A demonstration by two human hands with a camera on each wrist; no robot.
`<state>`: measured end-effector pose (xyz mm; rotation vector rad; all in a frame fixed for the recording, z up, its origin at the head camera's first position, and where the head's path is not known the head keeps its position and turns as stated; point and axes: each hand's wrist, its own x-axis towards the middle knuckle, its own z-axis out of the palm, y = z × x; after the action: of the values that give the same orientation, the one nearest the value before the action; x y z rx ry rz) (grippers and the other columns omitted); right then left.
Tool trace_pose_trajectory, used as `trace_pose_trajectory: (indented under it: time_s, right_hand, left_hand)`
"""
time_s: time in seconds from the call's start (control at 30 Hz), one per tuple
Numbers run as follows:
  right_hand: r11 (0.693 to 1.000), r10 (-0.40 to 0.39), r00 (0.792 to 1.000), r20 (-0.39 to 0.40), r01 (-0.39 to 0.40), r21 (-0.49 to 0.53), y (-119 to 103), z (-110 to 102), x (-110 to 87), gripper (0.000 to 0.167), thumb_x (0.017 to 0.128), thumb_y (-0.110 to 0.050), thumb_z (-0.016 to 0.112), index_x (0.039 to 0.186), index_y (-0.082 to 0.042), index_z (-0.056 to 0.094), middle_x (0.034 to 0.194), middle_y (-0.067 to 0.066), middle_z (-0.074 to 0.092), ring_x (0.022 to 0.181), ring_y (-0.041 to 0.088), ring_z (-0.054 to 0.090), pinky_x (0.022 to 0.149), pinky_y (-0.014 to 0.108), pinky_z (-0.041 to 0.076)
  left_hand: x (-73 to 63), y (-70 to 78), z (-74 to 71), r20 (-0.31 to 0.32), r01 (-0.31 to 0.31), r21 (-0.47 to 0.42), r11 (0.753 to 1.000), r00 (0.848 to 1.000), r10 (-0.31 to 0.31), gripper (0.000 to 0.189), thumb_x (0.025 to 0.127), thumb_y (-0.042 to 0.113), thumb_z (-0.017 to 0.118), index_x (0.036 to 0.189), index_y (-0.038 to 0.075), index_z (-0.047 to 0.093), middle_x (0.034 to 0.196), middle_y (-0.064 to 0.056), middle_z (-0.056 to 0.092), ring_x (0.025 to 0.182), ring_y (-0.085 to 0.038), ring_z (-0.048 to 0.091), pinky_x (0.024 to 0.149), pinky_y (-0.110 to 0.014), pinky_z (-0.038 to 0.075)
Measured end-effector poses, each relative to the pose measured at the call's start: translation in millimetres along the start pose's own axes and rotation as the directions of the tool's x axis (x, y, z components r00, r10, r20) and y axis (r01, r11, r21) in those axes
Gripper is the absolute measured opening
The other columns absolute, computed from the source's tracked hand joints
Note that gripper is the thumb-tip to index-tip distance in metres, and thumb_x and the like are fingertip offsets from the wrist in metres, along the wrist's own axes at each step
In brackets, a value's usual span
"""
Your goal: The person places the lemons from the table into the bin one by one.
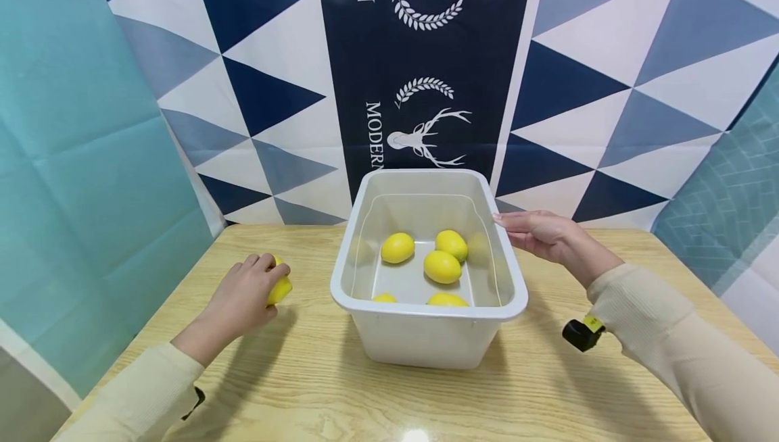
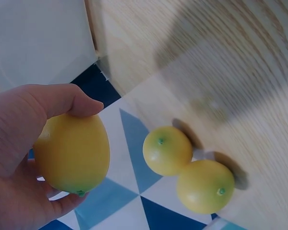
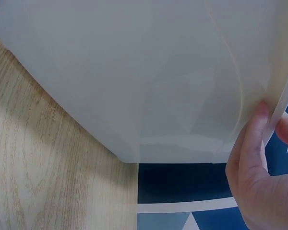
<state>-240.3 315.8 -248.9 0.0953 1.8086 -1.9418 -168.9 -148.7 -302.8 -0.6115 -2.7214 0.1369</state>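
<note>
My left hand (image 1: 246, 293) grips a yellow lemon (image 2: 77, 153) to the left of the bin, with the thumb laid along one side and fingers round the other. Two more lemons (image 2: 185, 167) lie side by side beyond it in the left wrist view; the head view does not show them. A pale grey plastic bin (image 1: 420, 337) stands in the middle of the table, with several lemons (image 1: 442, 267) on its floor. At its right side my right hand (image 1: 544, 236) pinches the rim (image 3: 284, 103), the thumb on one side and fingers against the outer wall.
The light wooden table (image 1: 304, 388) ends at a patterned cloth (image 1: 280, 90) with blue and white triangles behind the bin. A teal cloth (image 1: 91, 178) hangs along the left side. A black wrist device (image 1: 582, 335) sits at the right sleeve.
</note>
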Motion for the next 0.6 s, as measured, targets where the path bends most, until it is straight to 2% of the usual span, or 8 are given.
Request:
trace_pose_trajectory:
  time_s: [0.6]
  right_hand:
    - [1.000,0.007,1.000,0.002,-0.007,-0.007,0.6,-0.7,0.1,0.013,0.090,-0.018,0.067,0.080,-0.023,0.075,0.086,-0.010,0.072,0.081,0.003,0.070,0.079,0.016,0.057]
  left_hand:
    - [3.9,4.2,-9.5,-0.010,-0.016,0.001,1.000,1.000,0.016,0.049,0.061,0.007,0.082,0.105,0.009,0.061,0.096,-0.009,0.057,0.085,-0.026,0.051,0.068,-0.040,0.050]
